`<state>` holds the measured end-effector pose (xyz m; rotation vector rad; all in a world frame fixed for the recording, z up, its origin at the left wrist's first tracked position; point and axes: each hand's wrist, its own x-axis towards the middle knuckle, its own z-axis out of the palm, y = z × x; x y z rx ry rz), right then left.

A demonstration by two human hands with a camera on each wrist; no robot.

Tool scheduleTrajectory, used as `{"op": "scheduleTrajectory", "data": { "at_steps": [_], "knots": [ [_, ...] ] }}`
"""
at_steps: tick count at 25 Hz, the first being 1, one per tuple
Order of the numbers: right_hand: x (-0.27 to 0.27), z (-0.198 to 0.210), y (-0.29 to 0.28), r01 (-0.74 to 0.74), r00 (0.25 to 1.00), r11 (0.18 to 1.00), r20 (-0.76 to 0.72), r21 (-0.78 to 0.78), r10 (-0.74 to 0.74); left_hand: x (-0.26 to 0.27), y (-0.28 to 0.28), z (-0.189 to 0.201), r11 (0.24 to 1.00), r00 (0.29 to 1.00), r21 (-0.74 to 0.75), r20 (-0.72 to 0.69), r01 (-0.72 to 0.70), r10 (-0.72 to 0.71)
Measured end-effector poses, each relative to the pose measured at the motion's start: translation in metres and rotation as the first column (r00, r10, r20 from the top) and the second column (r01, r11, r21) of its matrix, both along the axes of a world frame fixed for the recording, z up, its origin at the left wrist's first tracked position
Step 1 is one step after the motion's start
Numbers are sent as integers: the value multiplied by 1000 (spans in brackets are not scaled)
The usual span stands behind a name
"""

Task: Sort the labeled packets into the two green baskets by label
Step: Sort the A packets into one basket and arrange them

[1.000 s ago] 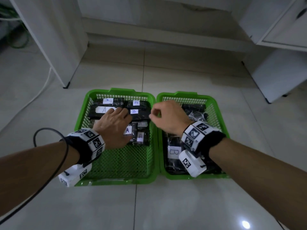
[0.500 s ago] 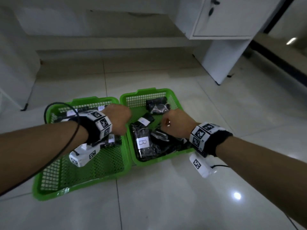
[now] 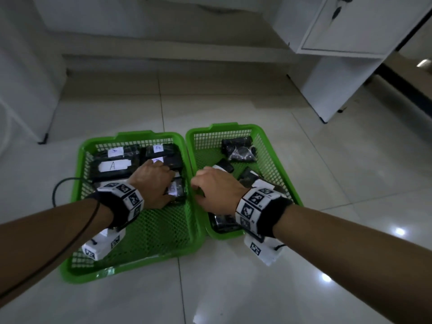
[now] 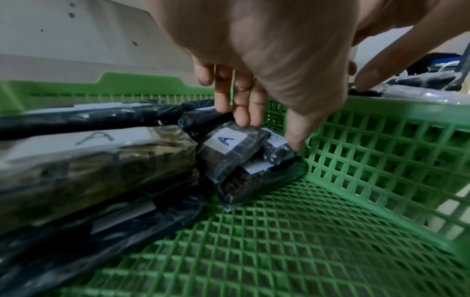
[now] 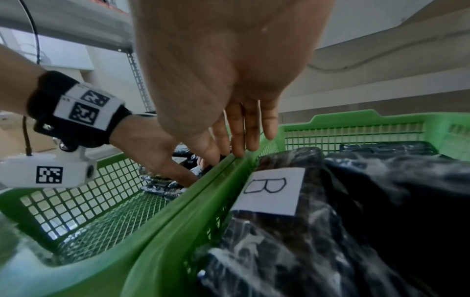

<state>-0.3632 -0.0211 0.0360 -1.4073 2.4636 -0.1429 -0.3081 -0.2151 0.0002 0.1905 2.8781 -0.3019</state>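
Note:
Two green baskets sit side by side on the floor. The left basket (image 3: pixel 117 272) holds several black packets labeled A, among them a big one (image 3: pixel 112 166). My left hand (image 3: pixel 163 181) reaches into it. In the left wrist view its straight fingers (image 4: pixel 244 118) touch the far edge of a small A packet (image 4: pixel 226 152), and the thumb rests on the packet beside it. The right basket (image 3: pixel 217 127) holds black packets, one labeled B (image 5: pixel 269 188). My right hand (image 3: pixel 210 185) hangs over the baskets' adjoining rims with its fingertips (image 5: pixel 241 150) touching them and holds nothing.
The near half of the left basket (image 4: pixel 305 251) shows bare mesh. White cabinets (image 3: pixel 339 66) stand at the back right, and a white panel (image 3: pixel 23 90) at the left. A black cable (image 3: pixel 60 183) loops off my left wrist. Glossy tiled floor surrounds the baskets.
The head view has swung back over the baskets. My right hand has shifted from over the B packets to the adjoining rims. My left hand stays on the small A packets.

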Motion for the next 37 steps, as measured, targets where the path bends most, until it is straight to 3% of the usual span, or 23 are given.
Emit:
{"op": "scheduleTrajectory", "data": {
  "at_steps": [6, 12, 14, 19, 26, 37],
  "knots": [
    [-3, 1, -40, -87, 981, 994, -168, 64, 96, 31, -34, -5, 991, 981, 134, -191, 5, 21],
    [8, -8, -93, -122, 944, 935, -253, 334, 214, 34, -47, -15, 982, 986, 176, -138, -65, 90],
    [6, -15, -99, -96, 948, 929, -251, 357, 194, 34, -46, -15, 982, 989, 176, -114, -70, 91],
    [-6, -6, -95, -98, 962, 955, -221, 279, 163, 34, -43, -10, 972, 988, 209, -88, -108, 128],
    [-37, 14, -84, 109, 994, 983, 4, 148, -111, 36, -37, -12, 997, 999, 81, -36, -15, 18],
    [-40, -3, -73, 118, 992, 993, 39, 10, -118, 37, -32, -4, 999, 999, 17, 34, 27, -28]
  ]
}}
